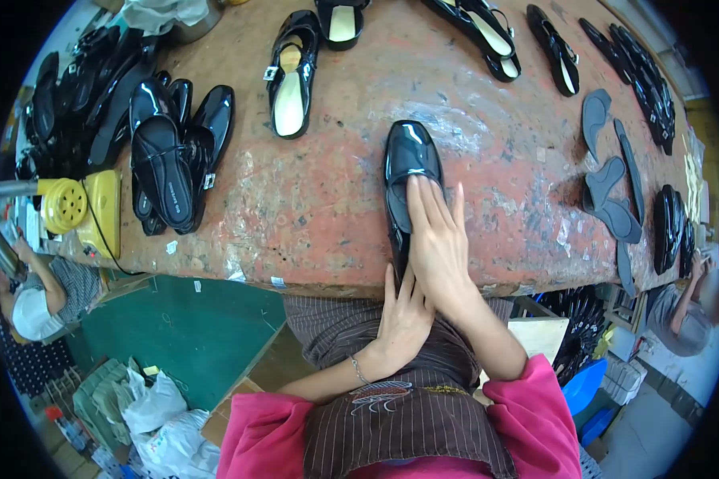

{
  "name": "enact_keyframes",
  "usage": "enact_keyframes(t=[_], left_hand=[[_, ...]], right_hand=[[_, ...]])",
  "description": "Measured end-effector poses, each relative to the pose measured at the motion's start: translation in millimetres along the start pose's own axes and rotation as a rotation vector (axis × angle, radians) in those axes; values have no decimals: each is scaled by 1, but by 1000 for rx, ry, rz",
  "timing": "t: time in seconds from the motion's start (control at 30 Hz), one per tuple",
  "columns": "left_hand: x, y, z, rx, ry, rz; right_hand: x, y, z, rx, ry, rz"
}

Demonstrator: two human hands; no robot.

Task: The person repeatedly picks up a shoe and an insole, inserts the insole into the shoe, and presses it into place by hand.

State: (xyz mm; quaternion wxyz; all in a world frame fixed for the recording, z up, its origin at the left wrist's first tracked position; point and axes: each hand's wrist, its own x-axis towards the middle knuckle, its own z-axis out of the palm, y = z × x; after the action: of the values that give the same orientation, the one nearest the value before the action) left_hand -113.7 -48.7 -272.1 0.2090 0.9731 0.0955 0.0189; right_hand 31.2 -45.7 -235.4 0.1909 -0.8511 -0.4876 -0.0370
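A glossy black square-toed shoe [411,152] lies on the worn table at its front edge, toe pointing away from me. My right hand [441,251] reaches into its opening with the fingers stretched flat over the insole; one finger stands apart outside the shoe's right side. At the heel end, my left hand [405,323] grips the back of the shoe with its fingers pointing up along it. My right wrist and palm partly cover the heel and the insole.
Black shoes [172,160] are piled at the left near a yellow device [100,211]. Shoes with pale insoles [289,100] stand at the back. Loose grey insoles [607,180] and more black shoes [669,231] lie right. Other people [691,311] sit at both sides.
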Motion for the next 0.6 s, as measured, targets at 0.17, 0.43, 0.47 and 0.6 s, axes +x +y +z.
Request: enact_keyframes(t=[0.17,0.43,0.47,0.6], left_hand=[[2,-1,3,23,-79,6],[2,1,6,-95,65,-13],[-3,0,8,-47,9,4],[4,-2,-1,-61,55,2]], right_hand=[[6,1,6,40,-133,52],[-15,-14,-7,24,-101,0],[-6,-12,-6,66,-208,85],[32,-7,-5,158,-285,216]])
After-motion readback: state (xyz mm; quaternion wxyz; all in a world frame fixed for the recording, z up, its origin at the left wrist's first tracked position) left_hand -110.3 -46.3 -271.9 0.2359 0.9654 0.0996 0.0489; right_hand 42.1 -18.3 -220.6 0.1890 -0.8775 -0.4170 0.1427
